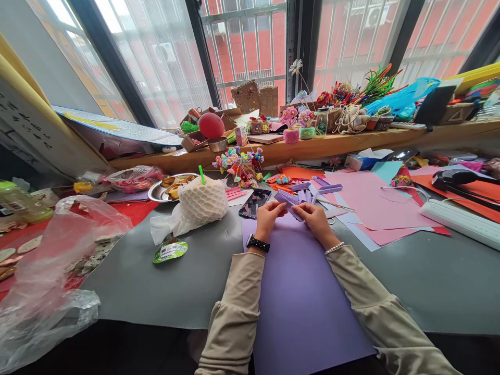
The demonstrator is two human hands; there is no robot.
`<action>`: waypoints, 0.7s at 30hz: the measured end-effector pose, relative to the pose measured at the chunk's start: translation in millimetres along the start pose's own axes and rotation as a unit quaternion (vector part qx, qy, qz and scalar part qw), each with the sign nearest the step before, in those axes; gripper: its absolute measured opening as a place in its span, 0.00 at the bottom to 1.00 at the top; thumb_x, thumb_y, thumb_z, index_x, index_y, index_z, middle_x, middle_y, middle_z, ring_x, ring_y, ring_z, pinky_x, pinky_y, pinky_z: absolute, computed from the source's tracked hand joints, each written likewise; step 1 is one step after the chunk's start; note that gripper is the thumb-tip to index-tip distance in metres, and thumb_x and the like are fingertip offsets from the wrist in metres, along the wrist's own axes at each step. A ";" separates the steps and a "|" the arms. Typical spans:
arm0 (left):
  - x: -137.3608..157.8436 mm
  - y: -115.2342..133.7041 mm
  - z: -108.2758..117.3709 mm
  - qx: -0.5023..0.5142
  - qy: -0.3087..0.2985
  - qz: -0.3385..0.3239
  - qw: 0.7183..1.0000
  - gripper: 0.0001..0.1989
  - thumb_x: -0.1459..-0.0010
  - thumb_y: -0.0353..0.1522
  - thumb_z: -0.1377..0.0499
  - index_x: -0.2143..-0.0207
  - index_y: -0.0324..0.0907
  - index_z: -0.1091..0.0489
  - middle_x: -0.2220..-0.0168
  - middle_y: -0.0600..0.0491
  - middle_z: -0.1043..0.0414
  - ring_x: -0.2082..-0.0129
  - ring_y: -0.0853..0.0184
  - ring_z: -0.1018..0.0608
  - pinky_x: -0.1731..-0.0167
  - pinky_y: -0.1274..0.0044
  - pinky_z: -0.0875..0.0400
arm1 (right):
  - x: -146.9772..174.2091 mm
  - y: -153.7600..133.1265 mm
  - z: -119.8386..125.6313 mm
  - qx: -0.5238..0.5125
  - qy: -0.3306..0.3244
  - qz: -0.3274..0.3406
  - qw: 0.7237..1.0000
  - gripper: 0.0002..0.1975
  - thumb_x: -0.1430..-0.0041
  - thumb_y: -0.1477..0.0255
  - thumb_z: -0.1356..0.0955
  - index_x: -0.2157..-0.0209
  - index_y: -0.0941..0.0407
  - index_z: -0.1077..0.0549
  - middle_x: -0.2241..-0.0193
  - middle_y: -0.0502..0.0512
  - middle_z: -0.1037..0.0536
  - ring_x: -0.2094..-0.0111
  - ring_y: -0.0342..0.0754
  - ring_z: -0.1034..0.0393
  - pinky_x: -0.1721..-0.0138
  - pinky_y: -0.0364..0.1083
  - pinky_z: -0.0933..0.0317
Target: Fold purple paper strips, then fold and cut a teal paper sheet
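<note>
Between my two hands is a strip of purple paper (pixel 289 204), pinched at its ends over a large purple sheet (pixel 300 291). My left hand (pixel 269 217), with a dark watch at the wrist, is closed on the strip's left side. Thumb and fingers of my right hand (pixel 314 221) grip its right side; a beaded bracelet circles that wrist. Just beyond my hands lies a loose pile of folded purple strips (pixel 307 192). A phone (pixel 254 203) rests beside my left hand, and a thin wooden stick (pixel 335 203) lies past my right hand.
At left stand a net-wrapped coconut (pixel 203 200) with a green straw, a metal plate (pixel 156 194) and a clear plastic bag (pixel 50 271). Pink paper sheets (pixel 380 200) and a white power strip (pixel 463 221) lie right. Crafted flowers (pixel 242 164) stand near the crowded windowsill (pixel 273 151).
</note>
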State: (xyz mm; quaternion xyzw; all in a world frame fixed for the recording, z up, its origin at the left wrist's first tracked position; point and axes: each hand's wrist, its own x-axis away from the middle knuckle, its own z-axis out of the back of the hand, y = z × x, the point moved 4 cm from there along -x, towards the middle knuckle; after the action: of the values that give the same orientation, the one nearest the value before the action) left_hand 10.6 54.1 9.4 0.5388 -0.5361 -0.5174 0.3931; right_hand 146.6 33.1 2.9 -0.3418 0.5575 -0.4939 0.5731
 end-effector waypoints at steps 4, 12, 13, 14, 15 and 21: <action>-0.1 -0.7 1.8 0.014 0.023 0.005 1.000 0.12 0.64 0.36 0.38 0.79 0.36 0.33 0.82 0.54 0.31 0.79 0.70 0.27 0.73 0.77 0.32 | 0.2 -1.5 0.5 0.007 0.001 0.010 1.000 0.18 0.59 0.56 0.34 0.79 0.59 0.31 0.84 0.50 0.32 0.82 0.40 0.42 0.80 0.41 0.48; 0.7 0.0 -2.6 -0.019 -0.028 0.005 0.999 0.11 0.62 0.36 0.38 0.82 0.36 0.34 0.82 0.54 0.31 0.79 0.71 0.27 0.74 0.78 0.33 | -0.1 -0.4 0.7 0.030 0.002 0.025 0.999 0.17 0.56 0.57 0.36 0.80 0.58 0.33 0.84 0.49 0.35 0.81 0.40 0.44 0.80 0.41 0.50; 1.1 0.3 -3.6 -0.035 -0.039 0.003 0.999 0.12 0.62 0.36 0.39 0.82 0.36 0.34 0.82 0.53 0.31 0.79 0.71 0.27 0.75 0.78 0.33 | 0.1 -0.7 0.6 0.028 0.001 0.026 0.999 0.16 0.56 0.58 0.36 0.80 0.58 0.33 0.84 0.49 0.35 0.81 0.40 0.44 0.80 0.41 0.50; 1.5 0.8 -4.2 -0.049 -0.045 -0.001 0.998 0.12 0.61 0.37 0.39 0.83 0.36 0.35 0.82 0.53 0.31 0.80 0.71 0.27 0.75 0.78 0.33 | 0.5 -1.2 0.6 0.027 0.000 0.027 0.999 0.16 0.56 0.58 0.36 0.80 0.58 0.33 0.84 0.48 0.36 0.81 0.40 0.45 0.80 0.40 0.50; 1.8 1.5 -4.6 -0.060 -0.047 -0.007 0.997 0.12 0.61 0.37 0.39 0.83 0.36 0.35 0.82 0.53 0.31 0.80 0.71 0.28 0.76 0.78 0.33 | 0.8 -1.6 0.7 0.028 0.001 0.028 0.999 0.16 0.55 0.59 0.36 0.80 0.59 0.33 0.84 0.48 0.36 0.81 0.40 0.45 0.80 0.40 0.50; 2.0 4.2 -1.7 -0.042 -0.007 -0.023 0.999 0.11 0.60 0.37 0.39 0.82 0.37 0.34 0.82 0.53 0.30 0.80 0.70 0.27 0.75 0.78 0.33 | -0.1 -0.9 -0.9 -0.011 -0.005 0.019 1.000 0.15 0.56 0.60 0.35 0.77 0.59 0.33 0.83 0.49 0.35 0.80 0.41 0.42 0.78 0.41 0.47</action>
State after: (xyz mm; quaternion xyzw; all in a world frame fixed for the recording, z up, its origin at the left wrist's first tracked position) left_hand 11.4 51.3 13.4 0.5306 -0.5038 -0.5524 0.3995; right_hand 145.6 33.1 3.6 -0.3394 0.5664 -0.4754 0.5813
